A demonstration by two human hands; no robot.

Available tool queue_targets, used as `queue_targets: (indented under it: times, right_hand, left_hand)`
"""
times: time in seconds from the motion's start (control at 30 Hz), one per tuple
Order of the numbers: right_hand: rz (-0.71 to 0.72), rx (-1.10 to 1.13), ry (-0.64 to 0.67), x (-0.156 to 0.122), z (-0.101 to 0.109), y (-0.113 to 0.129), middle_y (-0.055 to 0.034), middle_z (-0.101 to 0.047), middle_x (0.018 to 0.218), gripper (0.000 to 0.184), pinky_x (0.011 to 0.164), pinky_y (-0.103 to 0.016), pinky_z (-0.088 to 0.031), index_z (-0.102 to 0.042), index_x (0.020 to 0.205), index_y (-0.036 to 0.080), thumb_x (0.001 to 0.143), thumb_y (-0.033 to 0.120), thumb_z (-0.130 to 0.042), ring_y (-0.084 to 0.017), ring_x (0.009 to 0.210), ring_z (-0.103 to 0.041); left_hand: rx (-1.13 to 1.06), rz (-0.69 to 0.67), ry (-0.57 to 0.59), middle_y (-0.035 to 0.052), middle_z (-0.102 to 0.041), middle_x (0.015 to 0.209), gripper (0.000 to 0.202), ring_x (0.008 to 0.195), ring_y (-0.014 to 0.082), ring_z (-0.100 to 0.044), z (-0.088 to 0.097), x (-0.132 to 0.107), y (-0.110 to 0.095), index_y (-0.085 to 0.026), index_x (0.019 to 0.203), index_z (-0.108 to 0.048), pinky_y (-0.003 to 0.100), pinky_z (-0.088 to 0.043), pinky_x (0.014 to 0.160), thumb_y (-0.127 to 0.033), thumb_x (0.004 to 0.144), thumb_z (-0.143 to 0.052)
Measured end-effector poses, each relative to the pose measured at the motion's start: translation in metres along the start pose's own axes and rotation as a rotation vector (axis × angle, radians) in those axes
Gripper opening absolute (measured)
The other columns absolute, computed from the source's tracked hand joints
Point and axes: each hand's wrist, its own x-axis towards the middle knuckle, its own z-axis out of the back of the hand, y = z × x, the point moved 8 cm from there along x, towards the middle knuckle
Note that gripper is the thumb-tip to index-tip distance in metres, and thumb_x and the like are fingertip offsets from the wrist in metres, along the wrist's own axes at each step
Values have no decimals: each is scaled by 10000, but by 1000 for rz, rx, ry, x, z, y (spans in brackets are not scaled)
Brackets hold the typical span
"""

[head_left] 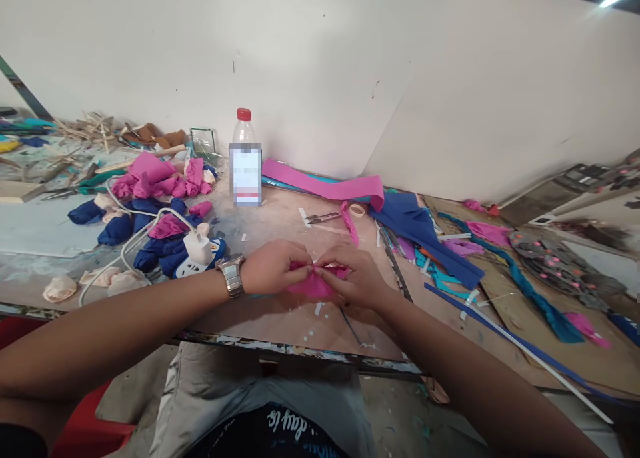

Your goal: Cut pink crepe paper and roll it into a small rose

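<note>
Both hands meet over the near part of the table, pinching a piece of bright pink fabric [315, 287] between thumbs and fingers. My left hand [274, 266], with a metal watch at the wrist, grips it from the left. From the right, my right hand [356, 275] pinches it close to the left thumb. The fabric looks gathered where the thumbs meet, and part of it is hidden by the fingers. Just beyond the hands are a twisted pink strip [349, 223], small thread snips [324, 217] and a roll of tape [357, 210].
A phone [247, 175] leans on a red-capped bottle [244, 126]. Pink bundles [150, 176] and navy bundles [116, 230] lie left, with a white charger and cable [198, 246]. A long pink strip [320, 184] and navy fabric [425, 228] lie beyond and right.
</note>
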Motion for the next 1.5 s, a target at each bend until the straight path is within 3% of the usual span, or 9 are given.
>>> queue_targets:
  times: [0.4,0.5,0.73,0.93,1.07,1.17,1.27,1.5]
  right_hand:
    - [-32,-26,81,1,-10,-4,-30,-684,782,70,691,-313,-459,-646,846,200,903,206,-606,-173,728,-609]
    - [-41,-11,80,1,-8,-4,-31,-672,786,84,684,-306,-454,-634,851,195,915,207,-583,-170,725,-600]
    - [-48,-5,56,1,-1,-8,-37,-708,815,69,716,-311,-467,-683,898,194,914,231,-627,-176,761,-630]
    - [-25,-58,61,1,0,-9,-27,-688,770,55,726,-320,-458,-646,826,198,866,179,-613,-174,730,-607]
    - [-27,-78,77,3,4,-9,-29,-690,781,55,751,-332,-458,-634,823,201,861,172,-607,-182,741,-604]
    - [-8,-78,105,4,4,-7,-32,-693,786,58,753,-334,-462,-622,812,205,849,164,-606,-188,751,-609]
    - [14,-75,130,4,-1,-5,-31,-689,775,61,753,-333,-465,-623,805,206,843,160,-615,-187,753,-609]
    - [54,-95,151,2,-10,-2,-34,-704,773,67,777,-349,-470,-638,806,204,848,152,-632,-193,766,-624]
  left_hand:
    - [271,-4,28,53,-709,914,294,858,189,-646,-8,-3,-1,-192,924,-725,285,-402,731,-335,1013,-485]
    - [246,38,17,53,-712,895,288,826,188,-637,-5,-3,1,-189,924,-711,284,-385,709,-337,1011,-480]
    - [116,136,16,1,-614,644,287,600,135,-492,2,-3,4,-177,743,-642,284,-262,597,-317,964,-524]
    - [-18,186,48,15,-704,751,236,669,142,-563,3,-3,10,-169,868,-721,271,-311,629,-286,933,-527]
    - [-11,221,42,13,-692,727,234,660,141,-555,7,-2,18,-162,845,-727,268,-315,622,-228,903,-510]
    - [4,253,91,15,-702,734,225,647,142,-547,3,-2,21,-166,861,-736,268,-301,606,-236,888,-524]
    - [-4,234,157,15,-686,713,274,625,135,-519,-3,-3,18,-161,846,-729,269,-288,598,-341,923,-538]
    - [-82,196,252,-31,-512,595,374,578,109,-390,-14,-3,18,-149,745,-661,270,-247,575,-415,959,-508]
